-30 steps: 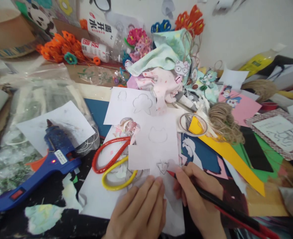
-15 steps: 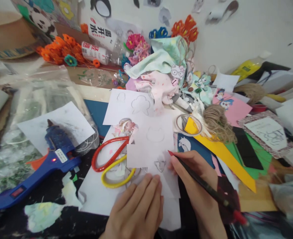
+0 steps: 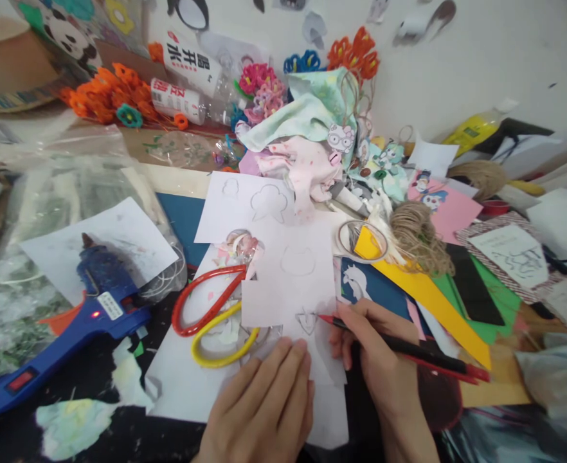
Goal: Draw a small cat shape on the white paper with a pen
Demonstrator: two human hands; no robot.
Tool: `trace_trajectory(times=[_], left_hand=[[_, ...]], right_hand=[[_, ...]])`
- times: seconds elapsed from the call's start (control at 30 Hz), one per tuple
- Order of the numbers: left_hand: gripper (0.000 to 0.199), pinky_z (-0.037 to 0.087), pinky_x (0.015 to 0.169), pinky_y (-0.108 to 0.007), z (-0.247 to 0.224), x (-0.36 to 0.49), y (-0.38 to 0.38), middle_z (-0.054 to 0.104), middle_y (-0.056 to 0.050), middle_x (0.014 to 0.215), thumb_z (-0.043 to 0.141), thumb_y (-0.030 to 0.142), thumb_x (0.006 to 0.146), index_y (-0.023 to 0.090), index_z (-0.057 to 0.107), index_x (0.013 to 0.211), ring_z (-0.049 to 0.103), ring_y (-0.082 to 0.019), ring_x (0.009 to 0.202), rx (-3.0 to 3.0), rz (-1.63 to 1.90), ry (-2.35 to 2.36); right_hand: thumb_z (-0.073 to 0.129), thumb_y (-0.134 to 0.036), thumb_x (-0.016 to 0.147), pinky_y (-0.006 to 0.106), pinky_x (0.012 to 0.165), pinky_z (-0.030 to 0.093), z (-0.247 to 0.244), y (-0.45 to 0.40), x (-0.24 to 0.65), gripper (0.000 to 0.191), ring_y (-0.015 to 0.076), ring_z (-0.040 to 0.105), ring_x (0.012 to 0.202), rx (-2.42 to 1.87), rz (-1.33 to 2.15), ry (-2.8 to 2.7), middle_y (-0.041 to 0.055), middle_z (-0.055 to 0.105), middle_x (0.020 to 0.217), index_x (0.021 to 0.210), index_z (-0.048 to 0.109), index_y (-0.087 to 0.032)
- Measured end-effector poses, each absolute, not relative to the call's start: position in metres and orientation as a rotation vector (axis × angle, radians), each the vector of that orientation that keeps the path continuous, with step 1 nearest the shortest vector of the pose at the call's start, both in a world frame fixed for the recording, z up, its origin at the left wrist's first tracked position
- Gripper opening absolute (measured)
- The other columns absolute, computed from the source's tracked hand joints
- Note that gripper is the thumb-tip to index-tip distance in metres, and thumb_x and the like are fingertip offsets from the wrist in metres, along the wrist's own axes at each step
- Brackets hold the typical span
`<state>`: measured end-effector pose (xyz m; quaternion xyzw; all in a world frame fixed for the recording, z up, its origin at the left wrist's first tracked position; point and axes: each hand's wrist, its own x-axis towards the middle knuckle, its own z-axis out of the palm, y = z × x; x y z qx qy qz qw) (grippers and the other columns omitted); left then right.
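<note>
My left hand (image 3: 264, 399) lies flat on the white paper (image 3: 329, 411), fingers stretched out and side by side. In my right hand (image 3: 380, 347) is a black pencil (image 3: 409, 347) with a red tip and red end, gripped between thumb and fingers. Its tip is at a small pencilled shape (image 3: 306, 320) with a pointed bottom; I cannot tell whether it touches the paper. Above that, a faint rounded outline with two points (image 3: 297, 260) is drawn. Scissors with red and yellow handles (image 3: 177, 305) lie left of the drawing, their blades mostly hidden by paper.
A blue glue gun (image 3: 105, 289) with a lit red light rests at the left on a white sheet (image 3: 151, 247). Cloth pieces (image 3: 307, 116), a roll of tape (image 3: 363, 241), twine (image 3: 418, 238) and a yellow strip (image 3: 428, 296) crowd the back and right.
My right hand has brought the pencil tip down and left onto the small shape, and the pencil lies flatter. My left hand stays put. The view has shifted slightly.
</note>
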<state>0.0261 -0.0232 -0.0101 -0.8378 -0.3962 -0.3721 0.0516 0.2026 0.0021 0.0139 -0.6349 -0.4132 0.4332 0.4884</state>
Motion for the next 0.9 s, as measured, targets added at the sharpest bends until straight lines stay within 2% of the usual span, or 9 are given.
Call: trace_trajectory(times=[0.1,0.2,0.37,0.43,0.53,0.6,0.73,0.83,0.9], left_hand=[[0.019,0.05,0.092,-0.027,-0.007,0.024,-0.022,0.079,-0.002,0.111,0.06,0.013,0.094,0.013,0.075,0.106,0.073,-0.016,0.103,-2.556,-1.163,-1.2],[0.018,0.053,0.083,-0.028,-0.002,0.023,-0.021,0.08,-0.001,0.102,0.059,0.016,0.096,0.017,0.074,0.105,0.074,-0.017,0.093,-2.593,-1.251,-1.195],[0.041,0.046,0.05,-0.026,0.014,0.032,-0.026,0.06,0.001,0.056,0.049,0.049,0.101,0.015,0.068,0.09,0.054,-0.012,0.051,-2.79,-1.626,-1.254],[0.035,0.038,0.041,-0.022,0.022,0.037,-0.027,0.053,0.004,0.052,0.056,0.043,0.099,0.018,0.061,0.076,0.047,-0.008,0.045,-3.002,-1.635,-1.451],[0.037,0.029,0.037,-0.018,0.033,0.037,-0.023,0.045,0.008,0.045,0.062,0.026,0.091,0.021,0.045,0.058,0.038,-0.005,0.04,-3.316,-1.474,-1.829],[0.035,0.033,0.039,-0.017,0.04,0.032,-0.015,0.051,0.007,0.048,0.064,0.024,0.088,0.02,0.048,0.057,0.044,-0.005,0.042,-3.249,-1.506,-1.934],[0.01,0.048,0.05,-0.018,0.046,0.027,0.006,0.069,0.002,0.065,0.065,0.025,0.09,0.018,0.067,0.083,0.062,-0.009,0.054,-2.864,-1.695,-1.927],[0.013,0.045,0.049,-0.018,0.043,0.032,0.017,0.065,0.004,0.058,0.065,0.026,0.092,0.017,0.066,0.082,0.059,-0.008,0.049,-2.786,-1.548,-1.765],[0.012,0.049,0.054,-0.018,0.04,0.037,0.02,0.07,0.002,0.066,0.062,0.025,0.095,0.016,0.064,0.087,0.063,-0.009,0.055,-2.759,-1.522,-1.677]], right_hand=[[0.067,-0.032,0.094,0.022,0.042,0.044,0.015,0.006,0.202,0.03,0.011,0.055,0.043,-1.541,0.919,-1.064,-0.0013,0.064,0.057,0.067,0.062,-0.019],[0.072,-0.024,0.089,0.026,0.057,0.055,0.015,0.004,0.204,0.004,0.0159,0.068,0.065,-1.546,0.52,-1.219,0.0016,0.071,0.078,0.088,0.069,-0.022],[0.065,-0.005,0.089,0.032,0.073,0.059,0.006,-0.022,0.201,0.031,0.0208,0.073,0.082,-1.356,-0.128,-1.664,0.004,0.074,0.091,0.106,0.076,-0.028],[0.058,-0.004,0.093,0.034,0.079,0.059,0.003,-0.031,0.198,0.041,0.0219,0.074,0.086,-1.293,-0.208,-1.744,0.004,0.076,0.094,0.121,0.073,-0.03],[0.06,-0.003,0.092,0.034,0.078,0.059,0.003,-0.031,0.198,0.054,0.0212,0.073,0.085,-1.263,-0.138,-1.675,0.0025,0.076,0.094,0.137,0.062,-0.034],[0.068,-0.011,0.09,0.038,0.083,0.06,0.006,-0.024,0.204,0.058,0.0234,0.072,0.095,-1.343,0.029,-1.526,0.0055,0.075,0.107,0.142,0.055,-0.032],[0.071,-0.037,0.09,0.054,0.11,0.047,0.006,-0.009,0.219,0.065,0.0315,0.052,0.137,-1.46,0.478,-1.706,0.0119,0.055,0.15,0.149,0.047,-0.027],[0.067,-0.038,0.092,0.058,0.12,0.034,0.0,-0.005,0.224,0.071,0.0305,0.041,0.147,-1.446,0.466,-1.923,0.0112,0.046,0.158,0.156,0.039,-0.026],[0.067,-0.041,0.091,0.058,0.121,0.032,-0.004,-0.005,0.225,0.073,0.0305,0.041,0.147,-1.45,0.441,-2.023,0.0113,0.044,0.159,0.156,0.04,-0.023]])
